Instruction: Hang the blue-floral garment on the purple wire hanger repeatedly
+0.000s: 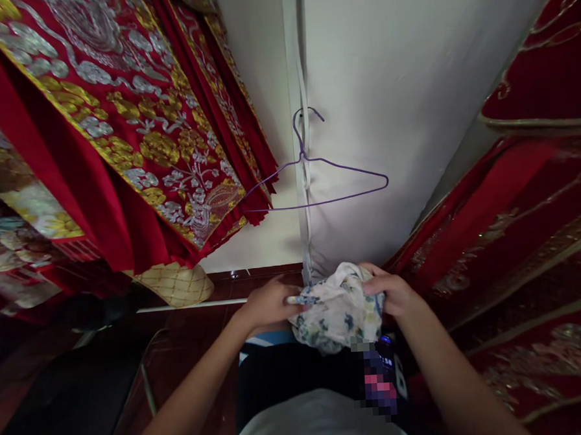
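A bunched white cloth [344, 315] with a blue and green flower print is held low in front of my body. My left hand [274, 303] has its fingers closed on the left edge of it, with a fold showing between them. On the other side, my right hand [392, 291] grips the cloth's upper right part, thumb on top. Its folds hide what kind of garment or cloth it is. Above both hands, a purple wire hanger [303, 156] hangs against the wall with nothing on it.
Red cloth embroidered in gold and silver [160, 146] hangs at the left. More red decorated fabric [505, 226] fills the right side. A pale cable [301, 80] runs down the white wall [374, 57]. A lit phone [386, 362] lies by my lap, partly blurred out.
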The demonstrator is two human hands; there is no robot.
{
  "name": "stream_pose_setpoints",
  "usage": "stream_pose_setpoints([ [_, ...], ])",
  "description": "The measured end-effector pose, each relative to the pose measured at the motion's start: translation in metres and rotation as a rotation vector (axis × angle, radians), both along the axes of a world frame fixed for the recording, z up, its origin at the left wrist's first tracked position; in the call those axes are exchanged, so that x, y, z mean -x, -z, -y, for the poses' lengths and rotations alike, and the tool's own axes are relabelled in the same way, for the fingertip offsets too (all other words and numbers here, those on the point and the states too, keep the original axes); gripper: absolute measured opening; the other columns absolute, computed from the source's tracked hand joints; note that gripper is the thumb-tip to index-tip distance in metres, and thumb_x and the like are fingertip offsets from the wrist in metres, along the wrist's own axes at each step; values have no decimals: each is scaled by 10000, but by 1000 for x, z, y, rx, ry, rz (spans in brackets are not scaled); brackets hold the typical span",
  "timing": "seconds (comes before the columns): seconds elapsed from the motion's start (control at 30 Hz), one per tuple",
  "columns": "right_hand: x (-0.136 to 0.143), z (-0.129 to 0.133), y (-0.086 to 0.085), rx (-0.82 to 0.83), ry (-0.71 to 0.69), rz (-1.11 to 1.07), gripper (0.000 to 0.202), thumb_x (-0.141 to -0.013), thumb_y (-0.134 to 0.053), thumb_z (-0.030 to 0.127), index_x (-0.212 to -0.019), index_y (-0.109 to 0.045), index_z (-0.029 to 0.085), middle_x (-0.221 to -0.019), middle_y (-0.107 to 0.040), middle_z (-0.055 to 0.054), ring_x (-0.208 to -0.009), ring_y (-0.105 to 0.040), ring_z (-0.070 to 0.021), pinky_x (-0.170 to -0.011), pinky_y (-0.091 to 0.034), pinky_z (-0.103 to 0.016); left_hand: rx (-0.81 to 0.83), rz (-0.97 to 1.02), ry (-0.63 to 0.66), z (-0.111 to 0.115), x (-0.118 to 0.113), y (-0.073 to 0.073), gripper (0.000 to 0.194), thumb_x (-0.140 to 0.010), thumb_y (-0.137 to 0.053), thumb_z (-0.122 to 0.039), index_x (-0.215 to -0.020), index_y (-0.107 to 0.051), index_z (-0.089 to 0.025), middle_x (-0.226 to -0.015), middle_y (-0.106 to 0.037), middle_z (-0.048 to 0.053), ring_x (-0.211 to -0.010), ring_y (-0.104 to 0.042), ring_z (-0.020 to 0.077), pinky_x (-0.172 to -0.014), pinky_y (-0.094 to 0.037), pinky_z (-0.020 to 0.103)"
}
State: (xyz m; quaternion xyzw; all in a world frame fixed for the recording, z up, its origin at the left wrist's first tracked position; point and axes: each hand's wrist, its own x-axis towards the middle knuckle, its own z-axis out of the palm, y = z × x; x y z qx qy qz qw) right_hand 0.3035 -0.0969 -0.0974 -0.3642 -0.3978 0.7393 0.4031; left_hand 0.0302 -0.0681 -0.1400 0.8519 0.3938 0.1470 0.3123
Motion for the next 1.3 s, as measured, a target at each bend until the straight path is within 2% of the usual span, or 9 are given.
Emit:
stream_pose_setpoints([
  [0.1, -14, -12, -17, -299, 5, 337, 228, -517, -753, 281, -703, -706, 159, -627, -644, -7, -551, -544, -152, -514, -409, -242, -40, -86, -90, -18, 34, -2, 193, -782, -729, -436, -748, -728, -246, -735, -724, 31, -890, -693, 281, -1170, -207, 527],
  [0.23, -22, -54, -30, -799, 459, 768, 107, -644, -662, 235, -734, -680, 180, -609, -588, 24, -593, -512, -142, -571, -383, -235, -28, 105, -317, -37, 63, -13, 230, -596, -870, -279, -785, -742, -253, -887, -755, 59, -1011, -679, 327, -1179, -151, 586],
  [0.37, -16, -106, -32, -919, 569, 777, 426, -748, -599, 266, -1156, -690, 185, -870, -717, -32, -738, -612, -191, -736, -469, -300, -106, 501, -396, -47, 63, -43, 290, -487, -928, -229, -704, -738, -251, -967, -749, 81, -1151, -598, 338, -1191, -231, 482],
  [0.5, -6, -149, -24, -936, 557, 680, 402, -800, -539, 301, -1157, -689, 190, -1128, -717, -83, -1000, -633, -222, -925, -453, -346, -224, 622, -461, -57, 57, -64, 210, -567, -893, -203, -579, -684, -225, -804, -696, 55, -965, -611, 260, -1011, -428, 325],
  [0.6, -4, -165, -16, -912, 551, 725, 234, -796, -515, 299, -868, -705, 184, -849, -717, -45, -802, -618, -194, -775, -464, -294, -283, 538, -500, -66, 58, -64, 159, -669, -834, -243, -607, -692, -206, -731, -650, 27, -791, -581, 201, -832, -460, 265],
  [0.7, -9, -163, -12, -919, 663, 837, 229, -791, -521, 320, -621, -597, 188, -558, -520, 19, -581, -474, -145, -571, -348, -248, -285, 533, -552, -71, 61, -60, 111, -716, -783, -290, -697, -723, -198, -761, -669, 23, -783, -577, 199, -764, -446, 258],
  [0.87, -18, -145, -19, -870, 763, 907, 339, -741, -578, 395, -496, -440, 205, -491, -324, 43, -519, -348, -116, -497, -222, -254, -241, 518, -644, -69, 57, -63, 186, -756, -720, -364, -743, -697, -180, -693, -616, -2, -682, -514, 165, -631, -397, 231],
  [1.13, -17, -134, -22, -759, 747, 874, 343, -690, -567, 413, -487, -359, 230, -480, -276, 52, -513, -276, -107, -481, -185, -263, -396, 739, -536, -71, 35, -87, 101, -784, -681, -228, -728, -615, -176, -868, -642, 14, -804, -545, 157, -769, -417, 239],
  [1.3, -4, -126, -15, -704, 717, 793, 327, -693, -548, 419, -495, -375, 225, -488, -280, 54, -511, -296, -106, -468, -198, -251, -512, 734, -537, -69, 20, -112, 121, -781, -675, -86, -837, -652, -190, -918, -657, 16, -839, -565, 156, -806, -410, 229],
])
